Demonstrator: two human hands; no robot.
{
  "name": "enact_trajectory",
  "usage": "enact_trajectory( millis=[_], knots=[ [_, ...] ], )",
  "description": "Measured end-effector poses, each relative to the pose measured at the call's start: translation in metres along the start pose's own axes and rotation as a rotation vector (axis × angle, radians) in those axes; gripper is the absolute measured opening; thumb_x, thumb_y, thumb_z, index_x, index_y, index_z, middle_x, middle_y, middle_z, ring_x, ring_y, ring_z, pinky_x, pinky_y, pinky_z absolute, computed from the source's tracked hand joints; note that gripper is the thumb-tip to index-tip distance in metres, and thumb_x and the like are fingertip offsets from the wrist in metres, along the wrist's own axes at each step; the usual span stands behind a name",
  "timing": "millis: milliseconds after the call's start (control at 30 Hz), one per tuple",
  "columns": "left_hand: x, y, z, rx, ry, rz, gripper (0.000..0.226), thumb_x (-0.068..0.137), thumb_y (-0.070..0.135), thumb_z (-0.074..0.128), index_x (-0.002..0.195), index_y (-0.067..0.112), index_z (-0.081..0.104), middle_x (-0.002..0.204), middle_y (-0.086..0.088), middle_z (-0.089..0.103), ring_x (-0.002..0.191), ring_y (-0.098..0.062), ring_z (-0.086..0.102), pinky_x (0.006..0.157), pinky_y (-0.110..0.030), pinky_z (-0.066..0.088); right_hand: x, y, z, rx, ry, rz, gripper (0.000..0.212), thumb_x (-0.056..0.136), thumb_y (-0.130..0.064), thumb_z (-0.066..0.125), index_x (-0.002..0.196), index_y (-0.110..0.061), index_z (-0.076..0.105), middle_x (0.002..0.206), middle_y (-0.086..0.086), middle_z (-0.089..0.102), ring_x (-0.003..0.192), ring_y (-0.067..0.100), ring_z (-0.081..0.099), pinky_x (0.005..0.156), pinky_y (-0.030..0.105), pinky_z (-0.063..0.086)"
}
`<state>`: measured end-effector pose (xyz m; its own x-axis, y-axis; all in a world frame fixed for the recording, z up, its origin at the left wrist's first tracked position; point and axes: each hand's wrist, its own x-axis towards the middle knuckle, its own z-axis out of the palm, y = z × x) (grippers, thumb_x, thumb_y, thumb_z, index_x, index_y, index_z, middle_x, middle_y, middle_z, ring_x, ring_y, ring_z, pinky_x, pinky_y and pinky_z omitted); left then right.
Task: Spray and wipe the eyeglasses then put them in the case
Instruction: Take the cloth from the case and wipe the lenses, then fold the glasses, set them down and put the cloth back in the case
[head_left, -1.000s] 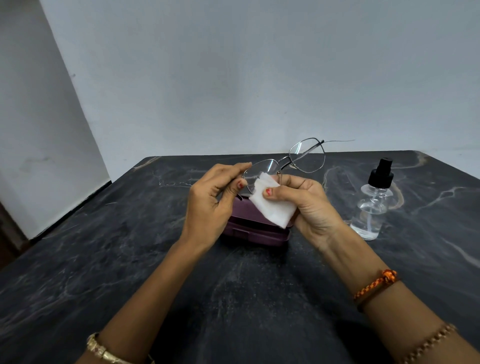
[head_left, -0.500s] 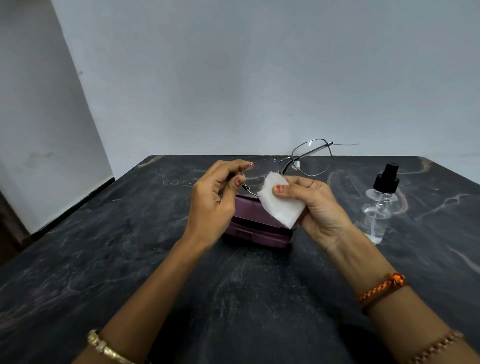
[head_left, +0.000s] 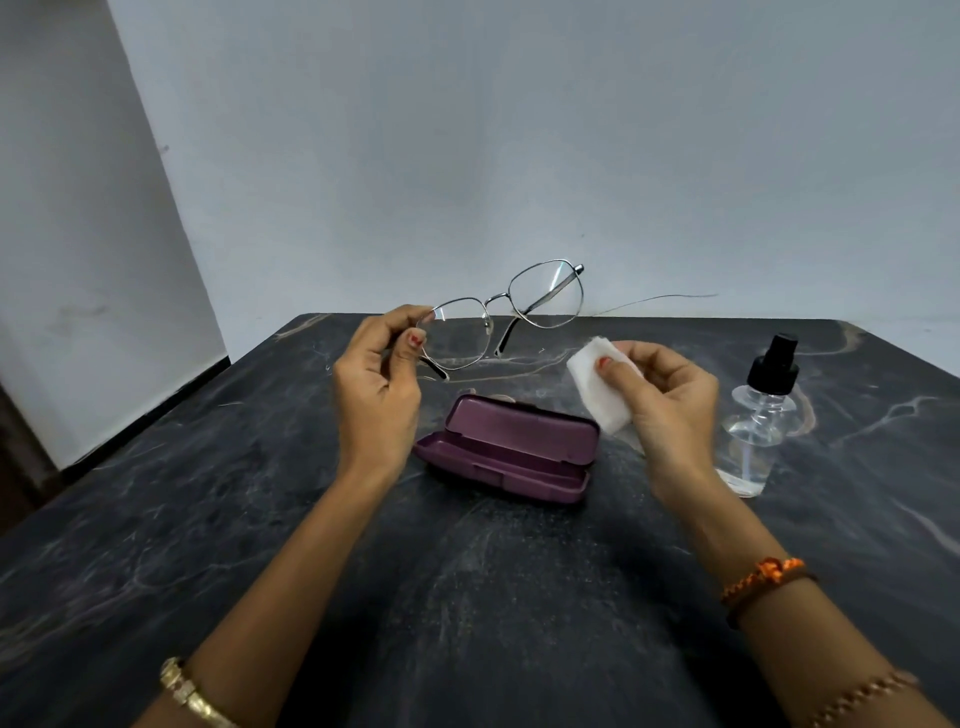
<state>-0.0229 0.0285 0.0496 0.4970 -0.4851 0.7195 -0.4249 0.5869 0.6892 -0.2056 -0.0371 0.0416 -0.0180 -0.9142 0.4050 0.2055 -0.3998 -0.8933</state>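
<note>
1. Nearest the camera, two bare forearms reach forward over one dark, marble-veined worktop (head_left: 467, 597). The left wrist wears one gold bracelet (head_left: 189, 693). The right arm wears two bands: an orange-and-brown cord (head_left: 763, 577) and a beaded one (head_left: 857, 699) nearer the elbow.
2. One purple case (head_left: 511, 449) lies open on the worktop between the hands, lid tilted back, nothing inside it.
3. The right hand (head_left: 667, 402) has its grip curled round one folded white cloth (head_left: 597, 384), thumb pressed on top.
4. The left hand (head_left: 376, 387) pinches the left edge of one pair of thin metal glasses (head_left: 498, 317), held in the air above and behind the case, arms unfolded.
5. One clear spray bottle (head_left: 758, 421) with a black nozzle stands upright at the right, just beside the right hand.
6. Farthest back, a plain pale wall (head_left: 519, 145).
7. Compared with half a second ago: the cloth was then pressed to the lens, hands together over the case. Now the cloth is well apart from the glasses, the hands are spread, and the open case shows fully.
</note>
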Motion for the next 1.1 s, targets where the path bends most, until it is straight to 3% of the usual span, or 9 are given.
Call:
enact_trajectory(
  millis=[100,200,433,533,667,967,1100],
  knots=[
    [-0.002,-0.001,0.001,0.032,0.008,-0.015,0.021,0.089,0.004,0.048,0.094,0.022,0.058,0.092,0.006,0.059,0.082,0.006,0.057,0.079,-0.010,0.046,-0.004,0.011,0.000,-0.251,0.060,-0.121,0.021,0.078,-0.010,0.063,0.071,-0.029,0.062,0.074,-0.013,0.064,0.066,-0.001,0.058,0.060,0.019,0.050],
    [-0.005,-0.003,0.003,0.064,0.012,-0.020,0.023,0.090,0.002,0.047,0.094,0.023,0.057,0.092,0.000,0.059,0.081,0.002,0.056,0.077,-0.008,0.045,-0.008,0.022,-0.001,-0.438,0.111,-0.173,0.010,0.080,-0.011,0.062,0.081,-0.021,0.065,0.074,-0.010,0.063,0.071,0.007,0.058,0.065,0.024,0.050],
    [-0.010,-0.009,0.005,0.151,0.000,0.038,0.021,0.089,0.001,0.048,0.099,0.017,0.056,0.093,0.000,0.059,0.085,-0.004,0.056,0.076,-0.006,0.045,-0.002,0.029,-0.011,-0.576,0.263,-0.192,0.019,0.083,-0.009,0.054,0.100,-0.013,0.062,0.095,0.003,0.063,0.085,0.016,0.057,0.076,0.034,0.048],
    [-0.010,-0.010,0.003,0.188,0.005,0.061,0.019,0.090,0.002,0.047,0.100,0.014,0.058,0.094,-0.004,0.059,0.084,-0.004,0.056,0.077,-0.008,0.046,-0.004,0.034,-0.013,-0.789,0.253,-0.217,0.025,0.082,-0.004,0.050,0.102,-0.013,0.063,0.109,0.008,0.060,0.086,0.015,0.052,0.074,0.032,0.042],
    [-0.011,-0.011,0.004,0.222,0.020,0.078,0.019,0.089,-0.001,0.046,0.101,0.004,0.060,0.094,-0.006,0.057,0.085,-0.001,0.054,0.076,-0.005,0.044,-0.004,0.035,-0.018,-0.913,0.232,-0.172,0.028,0.081,-0.006,0.048,0.103,-0.016,0.063,0.112,0.007,0.061,0.092,0.025,0.058,0.067,0.027,0.034],
    [-0.013,-0.010,0.005,0.228,0.026,0.113,0.019,0.089,-0.002,0.047,0.102,0.001,0.060,0.094,-0.006,0.055,0.087,-0.001,0.053,0.079,-0.008,0.046,-0.001,0.037,-0.025,-1.146,0.024,-0.132,0.041,0.081,-0.007,0.049,0.121,-0.016,0.050,0.121,0.009,0.060,0.100,0.030,0.059,0.074,0.032,0.042],
    [-0.012,-0.010,0.005,0.235,0.024,0.123,0.019,0.088,-0.002,0.047,0.102,0.001,0.060,0.094,-0.005,0.055,0.086,0.000,0.053,0.079,-0.008,0.046,-0.002,0.036,-0.024,-1.228,-0.034,-0.144,0.044,0.081,-0.007,0.050,0.124,-0.015,0.047,0.124,0.011,0.057,0.098,0.032,0.059,0.069,0.032,0.039]
  ],
)
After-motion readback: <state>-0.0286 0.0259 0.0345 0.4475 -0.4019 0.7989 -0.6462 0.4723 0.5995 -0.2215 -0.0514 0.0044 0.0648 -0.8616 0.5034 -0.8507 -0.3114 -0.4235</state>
